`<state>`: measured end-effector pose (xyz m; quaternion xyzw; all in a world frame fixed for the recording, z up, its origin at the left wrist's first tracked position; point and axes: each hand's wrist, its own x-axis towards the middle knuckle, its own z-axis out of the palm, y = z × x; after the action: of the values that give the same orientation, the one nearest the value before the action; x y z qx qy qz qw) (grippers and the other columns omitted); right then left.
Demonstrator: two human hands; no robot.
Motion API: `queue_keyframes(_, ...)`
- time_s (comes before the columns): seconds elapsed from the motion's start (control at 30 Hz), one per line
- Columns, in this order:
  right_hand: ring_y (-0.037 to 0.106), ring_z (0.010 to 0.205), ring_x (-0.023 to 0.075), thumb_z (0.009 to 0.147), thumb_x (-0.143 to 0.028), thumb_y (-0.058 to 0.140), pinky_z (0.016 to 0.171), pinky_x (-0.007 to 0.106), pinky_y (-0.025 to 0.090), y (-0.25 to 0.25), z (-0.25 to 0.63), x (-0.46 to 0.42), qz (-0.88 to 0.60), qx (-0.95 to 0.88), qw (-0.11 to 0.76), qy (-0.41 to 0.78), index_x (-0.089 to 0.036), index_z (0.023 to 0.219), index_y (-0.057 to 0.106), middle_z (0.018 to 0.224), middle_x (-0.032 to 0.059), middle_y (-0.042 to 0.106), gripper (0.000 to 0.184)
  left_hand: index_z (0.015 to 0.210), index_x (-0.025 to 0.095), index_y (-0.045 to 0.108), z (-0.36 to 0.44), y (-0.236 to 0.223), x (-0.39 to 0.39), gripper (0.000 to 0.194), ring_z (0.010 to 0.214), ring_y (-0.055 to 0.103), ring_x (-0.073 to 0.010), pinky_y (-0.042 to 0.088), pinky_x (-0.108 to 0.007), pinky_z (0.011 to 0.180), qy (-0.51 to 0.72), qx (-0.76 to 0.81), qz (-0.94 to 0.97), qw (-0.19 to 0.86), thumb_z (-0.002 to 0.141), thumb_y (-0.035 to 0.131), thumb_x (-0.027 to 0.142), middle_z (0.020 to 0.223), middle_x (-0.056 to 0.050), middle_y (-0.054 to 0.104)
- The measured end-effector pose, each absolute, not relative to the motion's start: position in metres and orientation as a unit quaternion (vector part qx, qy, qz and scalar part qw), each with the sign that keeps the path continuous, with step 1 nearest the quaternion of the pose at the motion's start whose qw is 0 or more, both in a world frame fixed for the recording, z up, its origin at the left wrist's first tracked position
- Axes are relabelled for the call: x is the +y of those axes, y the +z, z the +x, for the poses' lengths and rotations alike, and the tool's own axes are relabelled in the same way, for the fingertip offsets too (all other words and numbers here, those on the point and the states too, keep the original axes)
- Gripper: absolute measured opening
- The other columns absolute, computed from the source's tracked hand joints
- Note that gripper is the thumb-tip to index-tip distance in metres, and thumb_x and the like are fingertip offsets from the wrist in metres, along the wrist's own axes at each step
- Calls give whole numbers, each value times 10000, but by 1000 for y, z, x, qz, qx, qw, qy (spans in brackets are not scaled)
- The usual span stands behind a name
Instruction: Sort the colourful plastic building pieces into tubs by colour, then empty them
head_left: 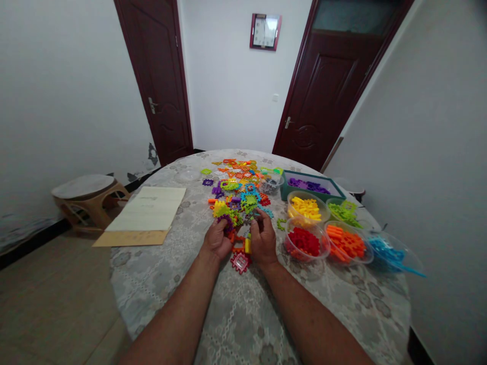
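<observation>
My left hand (218, 239) is closed, thumb and fingers pinching a purple notched plastic building piece (229, 223). Just across from it, my right hand (264, 240) has curled fingers beside a small grey piece; what lies between them is too small to make out. Beyond both hands is a heap of colourful interlocking pieces, with a yellow piece (220, 208) and a lime green piece (249, 204) at its near side. Between my wrists lie an orange frame piece (238, 245), a yellow piece (248, 246) and a red square piece (240, 263).
To the right stand clear bowls of yellow (305, 209), red (304, 242), orange (347, 243), green (344, 213) and blue pieces (387, 252). Behind them is a green box (337, 190) with purple pieces. Paper sheets (148, 210) lie at left on the patterned tablecloth (243, 324).
</observation>
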<state>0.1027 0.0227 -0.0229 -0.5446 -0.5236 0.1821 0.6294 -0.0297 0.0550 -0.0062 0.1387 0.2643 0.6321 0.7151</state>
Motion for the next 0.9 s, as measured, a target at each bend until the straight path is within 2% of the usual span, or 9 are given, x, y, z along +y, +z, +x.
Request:
queue_keyframes(0.2,679,1004,226,964,-363,558,910,377,551,-15,103,21,-537,-509,646,190,-225,1285,659,1164,76,725,364,1181,188,688,-30,-6,57,388,761,782,-180,672,-376,851,639,263,130,711,847,613,5,885,-37,802)
queue_keyframes(0.33,697,925,232,954,-372,580,842,372,568,4,107,16,-535,-530,625,207,-220,1223,695,1094,75,746,330,1099,183,679,-30,-5,58,315,724,767,-162,676,-363,825,645,283,113,701,852,600,4,859,-30,792)
queue_keyframes(0.53,681,732,217,888,-256,600,724,354,546,37,139,24,-554,-633,496,213,-248,1169,757,865,22,757,321,1027,200,650,-30,-7,55,261,837,772,-174,676,-448,866,630,304,114,706,842,616,19,961,-25,786)
queue_keyframes(0.63,644,645,203,795,-147,627,682,335,512,54,168,56,-581,-675,417,180,-249,1012,799,724,-2,732,296,1035,213,645,-28,-8,52,298,856,765,-173,679,-468,862,632,304,118,703,811,639,15,970,-10,774)
queue_keyframes(0.7,649,651,210,729,-89,658,707,337,508,68,186,86,-618,-671,390,128,-233,872,799,673,4,720,246,1017,211,641,-26,-8,51,296,841,760,-172,683,-460,849,630,307,124,703,795,654,16,948,-8,767)
queue_keyframes(0.77,682,726,237,709,-56,663,779,358,517,83,200,118,-645,-651,391,86,-211,833,787,683,30,728,234,1003,205,638,-25,-9,50,277,841,760,-176,685,-452,839,626,310,132,704,796,664,24,950,-19,767)
queue_keyframes(0.9,723,957,282,773,-37,582,960,419,508,104,218,159,-680,-611,403,28,-156,1071,778,946,125,795,377,1032,203,638,-24,-11,50,288,865,767,-186,684,-445,832,619,311,143,707,798,670,37,992,-39,775)
